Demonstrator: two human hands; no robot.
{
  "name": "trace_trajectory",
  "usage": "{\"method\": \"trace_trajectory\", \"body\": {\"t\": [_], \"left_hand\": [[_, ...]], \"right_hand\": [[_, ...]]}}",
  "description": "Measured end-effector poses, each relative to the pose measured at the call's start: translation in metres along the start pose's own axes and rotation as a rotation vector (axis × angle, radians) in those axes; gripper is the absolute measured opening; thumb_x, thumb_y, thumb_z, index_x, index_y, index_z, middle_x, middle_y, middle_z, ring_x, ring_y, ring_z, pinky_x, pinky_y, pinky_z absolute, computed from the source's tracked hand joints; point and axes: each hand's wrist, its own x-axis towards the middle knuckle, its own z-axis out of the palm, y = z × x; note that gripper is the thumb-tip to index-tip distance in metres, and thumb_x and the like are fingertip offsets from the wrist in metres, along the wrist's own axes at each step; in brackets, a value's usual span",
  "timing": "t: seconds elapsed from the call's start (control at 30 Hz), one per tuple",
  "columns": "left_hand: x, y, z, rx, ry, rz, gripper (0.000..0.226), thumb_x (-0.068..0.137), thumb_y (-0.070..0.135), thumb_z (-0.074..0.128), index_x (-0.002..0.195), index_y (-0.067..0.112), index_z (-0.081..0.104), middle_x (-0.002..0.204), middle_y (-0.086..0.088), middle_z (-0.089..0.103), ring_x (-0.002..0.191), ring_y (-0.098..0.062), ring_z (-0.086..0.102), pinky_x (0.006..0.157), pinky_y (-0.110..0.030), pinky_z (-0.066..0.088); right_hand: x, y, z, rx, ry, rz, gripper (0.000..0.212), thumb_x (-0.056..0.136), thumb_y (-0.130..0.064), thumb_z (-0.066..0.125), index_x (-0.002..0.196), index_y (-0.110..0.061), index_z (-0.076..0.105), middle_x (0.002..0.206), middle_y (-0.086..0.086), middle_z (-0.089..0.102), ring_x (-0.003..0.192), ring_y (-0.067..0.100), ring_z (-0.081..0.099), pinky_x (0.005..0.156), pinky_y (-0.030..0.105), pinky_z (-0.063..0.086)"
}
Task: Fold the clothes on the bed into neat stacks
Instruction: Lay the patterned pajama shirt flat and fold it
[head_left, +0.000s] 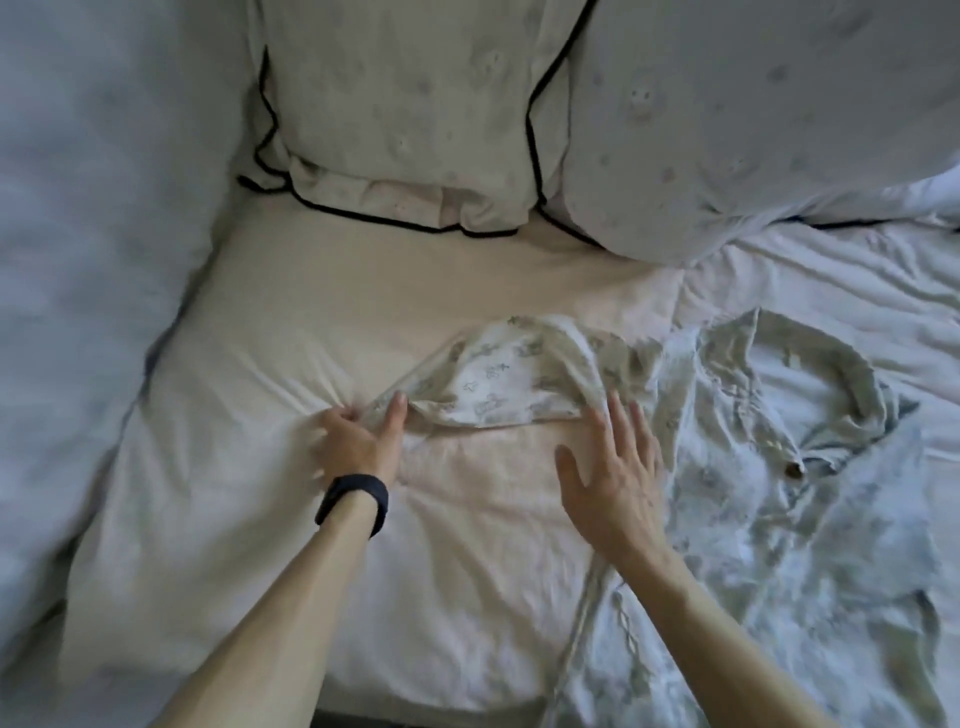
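We see a pale printed shirt (753, 493) spread open on the right half of the bed (311, 312), its collar (831, 374) toward the pillows and a brown button (793, 470) showing on the front. Its sleeve (498, 384) stretches out leftward across the cream sheet, rumpled and partly turned over. The left hand (358, 441) grips the sleeve's end, thumb laid along the cloth and fingers curled beneath; that hand is a little blurred. The right hand (613, 478) lies flat with fingers spread and straight, holding nothing, its fingertips reaching the sleeve's lower edge just beside the shirt's body. A dark wristband (356, 501) circles the left wrist. Beyond stand two pillows (395, 114) edged in dark piping, and a bluish-white duvet (78, 208) bunches along the left.
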Motion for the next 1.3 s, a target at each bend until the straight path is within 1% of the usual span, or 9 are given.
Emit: {"method": "trace_trajectory", "body": {"t": [0.1,0.23,0.4,0.6,0.8,0.9,1.03,1.17,1.3], "left_hand": [[0.013,0.010,-0.011,-0.019,-0.242,-0.068,0.084,0.070,0.094,0.040,0.111,0.025,0.066,0.105,-0.002,0.070,0.093,-0.029,0.067,0.085,-0.038,0.053],[0.023,0.021,-0.020,0.192,-0.401,0.062,0.032,0.093,0.045,0.055,0.089,0.016,0.068,0.095,-0.012,0.073,0.083,-0.031,0.067,0.079,-0.037,0.053],[0.067,0.081,-0.070,-0.180,-0.080,0.253,0.022,0.097,0.034,0.057,0.097,0.013,0.057,0.099,-0.008,0.065,0.094,-0.030,0.061,0.078,-0.035,0.043],[0.122,0.142,-0.113,0.189,-0.075,0.479,0.021,0.089,0.037,0.068,0.101,0.023,0.058,0.098,-0.003,0.062,0.087,-0.028,0.056,0.075,-0.035,0.045],[0.120,0.085,-0.092,0.362,-0.008,0.342,0.038,0.091,0.049,0.064,0.115,0.024,0.049,0.111,-0.015,0.066,0.095,-0.038,0.062,0.077,-0.038,0.049],[0.112,0.057,-0.089,0.255,0.127,0.312,0.036,0.094,0.051,0.059,0.105,0.020,0.046,0.104,-0.016,0.067,0.083,-0.035,0.060,0.071,-0.039,0.049],[0.100,0.028,-0.093,0.054,0.340,0.271,0.040,0.097,0.052,0.056,0.106,0.014,0.046,0.109,-0.019,0.065,0.094,-0.041,0.063,0.071,-0.040,0.043],[0.095,0.010,-0.095,0.072,0.284,0.211,0.038,0.094,0.055,0.056,0.101,0.020,0.048,0.101,-0.008,0.064,0.091,-0.036,0.063,0.071,-0.035,0.044],[0.092,0.004,-0.103,0.075,0.156,0.036,0.061,0.083,0.074,0.055,0.110,0.020,0.049,0.108,-0.010,0.063,0.090,-0.032,0.058,0.074,-0.035,0.042]], "right_hand": [[0.037,-0.026,0.007,-0.013,-0.054,0.037,0.066,0.102,-0.048,0.047,0.160,-0.025,0.024,0.170,0.002,0.016,0.158,0.025,0.003,0.126,0.048,0.011],[0.063,-0.037,0.010,-0.024,-0.179,0.139,0.060,0.105,-0.050,0.035,0.159,-0.026,0.026,0.170,0.001,0.013,0.157,0.026,0.004,0.126,0.049,0.011],[0.071,-0.036,-0.008,0.006,-0.064,0.134,0.050,0.104,-0.047,0.041,0.148,-0.024,0.045,0.158,0.004,0.038,0.147,0.028,0.028,0.119,0.046,0.027],[0.073,-0.028,-0.005,-0.059,-0.086,0.143,0.046,0.101,-0.047,0.043,0.143,-0.028,0.049,0.149,0.004,0.045,0.133,0.028,0.039,0.108,0.042,0.035],[0.085,-0.022,0.010,-0.066,-0.409,0.194,0.068,0.093,-0.053,0.056,0.152,-0.036,0.027,0.167,0.006,0.015,0.149,0.037,0.018,0.114,0.054,0.036],[0.088,-0.025,0.012,-0.081,-0.233,0.211,0.058,0.093,-0.055,0.050,0.146,-0.032,0.042,0.161,0.004,0.032,0.142,0.034,0.032,0.109,0.052,0.039],[0.106,-0.018,0.010,-0.039,0.036,0.155,0.041,0.104,-0.033,0.045,0.144,-0.025,0.046,0.153,0.006,0.042,0.127,0.034,0.051,0.092,0.041,0.044],[0.136,-0.008,0.003,-0.102,-0.120,0.128,0.030,0.104,-0.032,0.051,0.134,-0.030,0.053,0.139,0.009,0.046,0.100,0.036,0.062,0.070,0.038,0.049],[0.148,-0.030,0.001,-0.042,0.037,0.081,0.020,0.104,-0.030,0.051,0.120,-0.021,0.060,0.127,0.011,0.052,0.087,0.032,0.058,0.067,0.037,0.043]]}}
